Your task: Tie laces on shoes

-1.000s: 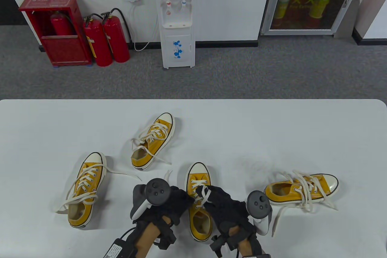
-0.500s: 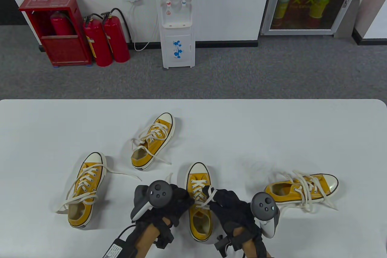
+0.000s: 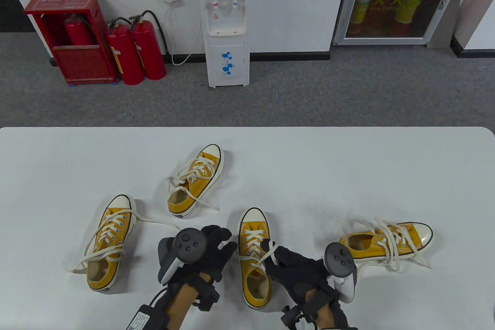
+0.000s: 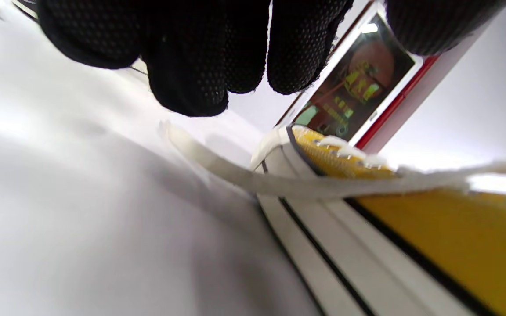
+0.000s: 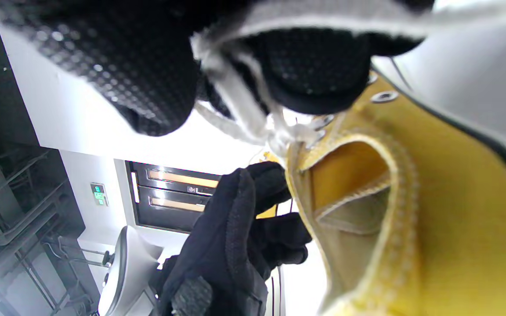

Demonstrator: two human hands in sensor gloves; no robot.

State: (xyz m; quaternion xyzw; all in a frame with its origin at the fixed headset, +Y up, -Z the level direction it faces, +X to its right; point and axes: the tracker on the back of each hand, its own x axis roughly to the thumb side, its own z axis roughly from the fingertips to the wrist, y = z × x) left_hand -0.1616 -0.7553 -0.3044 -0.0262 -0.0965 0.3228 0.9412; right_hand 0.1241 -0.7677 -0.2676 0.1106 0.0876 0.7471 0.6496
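Risk: we judge that the lace (image 3: 270, 254) could slip from our right hand (image 3: 299, 270) if tension rises before the crossing is set, loosening the knot. That hand pinches the lace over the centre shoe (image 3: 253, 256), whose toe points away from us on the table (image 3: 348, 175). Our left hand (image 3: 210, 254) sits just left of the shoe, fingers curled; whether it grips the other lace end (image 4: 218, 164) we cannot tell. 3 other shoes lie untied.
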